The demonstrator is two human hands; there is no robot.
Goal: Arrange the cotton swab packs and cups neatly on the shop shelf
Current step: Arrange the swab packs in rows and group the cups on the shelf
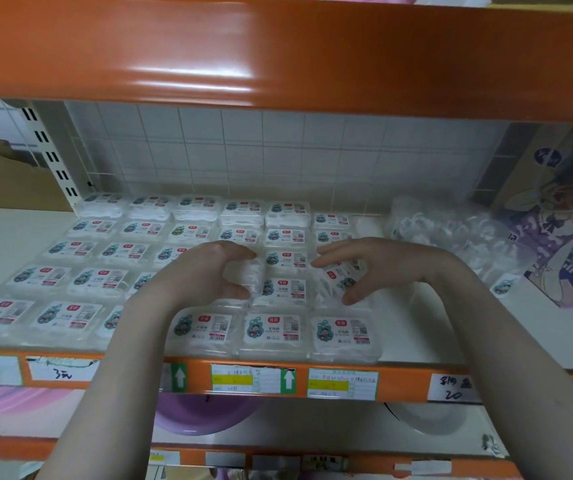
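Two small clear packs are being handled in the middle of the white shelf (416, 327). The landmark used here is the front row pack (273, 332) with the blue picture label, which sits at the shelf's front edge, between the two arms.

One pack, the left pack (248, 277), is held just behind and a little left of the front row pack. It is gripped by the left hand (205, 271), with the thumb below and the fingers curled over the top. It seems to be turned on its side, so its label cannot be seen. It is likely held this way so it can be turned flat and slid into its row.

The other one, the tilted pack (338, 280), lies just behind and to the right of the front row pack. It is crooked, and its label does not line up with the others. It is pinched by the right hand (361, 268), with fingers on its far edge and the thumb on its near edge. That grip is probably used so the pack can be twisted straight.

Further left of the front row pack, many more packs (70, 271) are laid flat in neat rows, labels up, so they can be read by shoppers.

Far behind and to the right of the front row pack, a clear bag (451, 233) of white bits is pushed against the tiled back wall. Right of that, a picture box (562, 209) is leaned on the side. Below the front row pack, price tags (342, 384) are stuck on the orange edge.
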